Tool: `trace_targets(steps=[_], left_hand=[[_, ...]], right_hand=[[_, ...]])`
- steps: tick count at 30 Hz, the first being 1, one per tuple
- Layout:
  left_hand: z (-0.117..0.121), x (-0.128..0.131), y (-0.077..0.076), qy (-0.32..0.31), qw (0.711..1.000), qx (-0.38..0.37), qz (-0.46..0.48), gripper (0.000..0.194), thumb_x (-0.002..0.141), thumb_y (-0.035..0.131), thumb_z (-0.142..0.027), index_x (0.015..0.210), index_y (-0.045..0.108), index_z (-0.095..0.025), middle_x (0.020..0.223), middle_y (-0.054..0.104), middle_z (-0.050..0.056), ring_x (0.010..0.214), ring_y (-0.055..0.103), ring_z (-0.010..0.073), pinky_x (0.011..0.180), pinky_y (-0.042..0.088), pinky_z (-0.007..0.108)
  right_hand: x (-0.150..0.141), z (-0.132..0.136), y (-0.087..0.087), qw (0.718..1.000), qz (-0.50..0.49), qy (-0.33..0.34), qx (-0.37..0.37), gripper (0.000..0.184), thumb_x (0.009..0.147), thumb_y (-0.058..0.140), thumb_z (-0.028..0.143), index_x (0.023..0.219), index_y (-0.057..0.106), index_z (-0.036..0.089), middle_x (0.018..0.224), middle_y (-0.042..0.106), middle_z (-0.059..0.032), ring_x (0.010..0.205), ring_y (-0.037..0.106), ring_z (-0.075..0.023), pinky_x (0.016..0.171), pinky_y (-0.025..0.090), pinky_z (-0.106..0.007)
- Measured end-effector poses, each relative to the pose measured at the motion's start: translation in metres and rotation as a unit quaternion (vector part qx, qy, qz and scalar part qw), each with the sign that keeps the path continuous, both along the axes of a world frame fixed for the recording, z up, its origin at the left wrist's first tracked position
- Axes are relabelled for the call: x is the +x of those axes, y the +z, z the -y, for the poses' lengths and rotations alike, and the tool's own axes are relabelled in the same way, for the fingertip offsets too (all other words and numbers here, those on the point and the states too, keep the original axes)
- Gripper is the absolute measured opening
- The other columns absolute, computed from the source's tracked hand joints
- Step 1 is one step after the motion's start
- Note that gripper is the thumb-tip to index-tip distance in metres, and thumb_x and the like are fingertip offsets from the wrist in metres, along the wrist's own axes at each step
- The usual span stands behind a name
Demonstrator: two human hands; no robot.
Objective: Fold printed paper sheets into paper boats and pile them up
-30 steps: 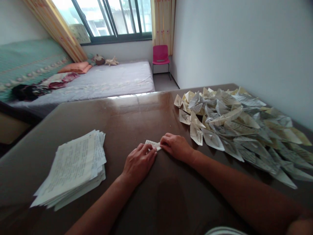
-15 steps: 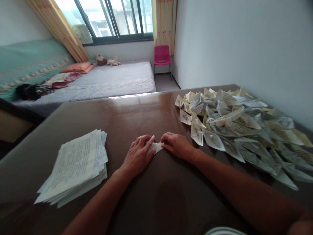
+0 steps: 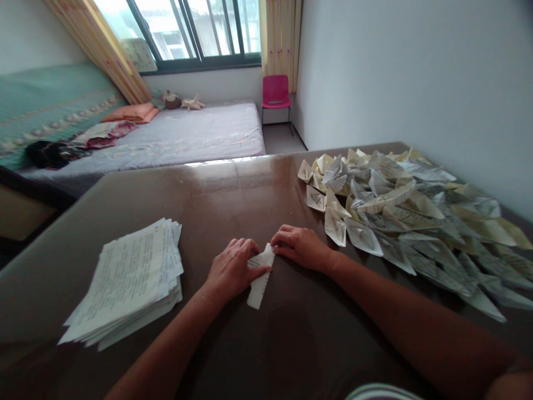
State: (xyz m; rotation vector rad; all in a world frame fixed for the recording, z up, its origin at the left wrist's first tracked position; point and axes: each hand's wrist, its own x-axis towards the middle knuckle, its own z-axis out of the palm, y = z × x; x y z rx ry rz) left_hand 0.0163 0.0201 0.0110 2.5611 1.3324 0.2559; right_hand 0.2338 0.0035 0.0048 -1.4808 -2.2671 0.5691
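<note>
A small folded piece of printed paper [image 3: 260, 286] lies on the brown table between my hands, with one strip of it angled down toward me. My left hand [image 3: 235, 266] is closed on its left part, the thumb lying across the paper. At its upper right corner, my right hand [image 3: 302, 247] pinches the edge with bent fingers. Many folded paper boats [image 3: 391, 205] are heaped to the right of my right hand. Left of my left hand sits a stack of printed sheets [image 3: 129, 278], its edges uneven.
The glossy brown table [image 3: 216, 194] reaches toward a bed [image 3: 208, 130] under the window. A pink chair [image 3: 275, 91] stands beyond the far edge. A white wall [image 3: 395, 72] runs along the right side. A striped round edge [image 3: 383, 391] shows at the bottom.
The paper was a small piece mostly covered by my fingers; now a strip of it sticks out toward me. My left thumb has moved across it, while my right hand stays nearly in place.
</note>
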Motion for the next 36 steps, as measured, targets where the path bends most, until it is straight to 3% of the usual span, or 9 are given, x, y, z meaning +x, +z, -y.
trace_targets(steps=[6,13,16,19,21,24,27,31,36], left_hand=[[-0.001,0.002,0.0,0.003,0.994,-0.071,0.079,0.016,0.08,0.063,-0.037,0.079,0.06,-0.021,0.082,0.061,0.0,0.077,0.057,0.0162,0.067,0.043,0.027],[0.003,0.005,-0.003,0.016,0.985,-0.093,0.145,0.021,0.087,0.054,-0.04,0.08,0.06,-0.021,0.078,0.065,0.0,0.072,0.06,0.0152,0.065,0.044,0.025],[0.002,0.004,-0.005,0.018,0.985,-0.036,0.168,0.014,0.087,0.057,-0.035,0.09,0.061,-0.022,0.088,0.065,0.001,0.082,0.061,0.0166,0.073,0.047,0.028],[0.001,0.002,-0.004,0.052,0.973,0.098,0.201,0.023,0.085,0.059,-0.03,0.107,0.061,-0.023,0.107,0.061,0.006,0.101,0.056,0.0206,0.086,0.047,0.034],[0.003,0.002,-0.003,0.072,0.963,0.143,0.214,0.018,0.087,0.058,-0.031,0.102,0.063,-0.022,0.101,0.061,0.006,0.096,0.057,0.0196,0.083,0.048,0.032],[0.008,0.006,-0.004,0.038,0.972,0.064,0.222,0.014,0.09,0.053,-0.031,0.09,0.064,-0.021,0.085,0.063,0.002,0.078,0.06,0.0148,0.074,0.049,0.028],[0.014,0.012,-0.005,0.022,0.966,-0.066,0.251,0.019,0.091,0.052,-0.033,0.101,0.063,-0.021,0.09,0.067,0.003,0.08,0.063,0.0155,0.073,0.051,0.027],[0.016,0.016,-0.005,0.069,0.909,-0.225,0.343,0.029,0.09,0.05,-0.044,0.1,0.058,-0.017,0.08,0.066,0.003,0.063,0.061,0.014,0.052,0.049,0.023],[0.01,0.012,-0.009,0.076,0.861,-0.281,0.417,0.029,0.085,0.056,-0.044,0.091,0.055,-0.015,0.078,0.061,0.001,0.064,0.057,0.0131,0.05,0.048,0.021]], right_hand=[[0.005,-0.001,-0.001,0.999,-0.022,0.032,-0.003,0.021,0.091,0.054,0.039,0.102,0.07,0.029,0.103,0.063,-0.0005,0.087,0.062,-0.0129,0.075,0.039,-0.024],[0.008,-0.001,0.006,0.996,-0.021,0.083,-0.02,0.019,0.09,0.056,0.038,0.096,0.071,0.028,0.102,0.064,0.0005,0.085,0.061,-0.0124,0.072,0.038,-0.023],[0.005,0.0,0.006,0.998,0.006,0.069,-0.007,0.021,0.093,0.051,0.034,0.089,0.069,0.024,0.094,0.064,-0.0002,0.079,0.059,-0.0121,0.068,0.035,-0.023],[0.005,-0.002,0.004,0.999,0.032,0.0,0.012,0.021,0.092,0.05,0.033,0.085,0.065,0.02,0.088,0.063,-0.0013,0.076,0.058,-0.0128,0.066,0.034,-0.024],[0.005,-0.003,0.002,0.998,0.039,-0.046,0.015,0.021,0.093,0.049,0.033,0.084,0.063,0.019,0.086,0.063,-0.0021,0.077,0.058,-0.0137,0.066,0.035,-0.024],[0.002,-0.003,0.001,0.993,0.056,-0.101,0.037,0.025,0.094,0.045,0.035,0.085,0.062,0.019,0.086,0.064,-0.0034,0.078,0.059,-0.0148,0.066,0.035,-0.025],[-0.007,0.005,0.004,0.986,0.092,-0.106,0.087,0.028,0.096,0.043,0.038,0.086,0.062,0.02,0.086,0.063,-0.0032,0.073,0.058,-0.0139,0.063,0.032,-0.026],[-0.018,0.017,0.011,0.972,0.15,-0.008,0.178,0.028,0.097,0.04,0.032,0.086,0.063,0.02,0.084,0.063,-0.0042,0.072,0.056,-0.0132,0.062,0.029,-0.028],[-0.02,0.021,0.011,0.952,0.124,0.083,0.267,0.02,0.096,0.046,0.031,0.1,0.063,0.022,0.085,0.064,-0.0029,0.077,0.056,-0.015,0.064,0.032,-0.029]])
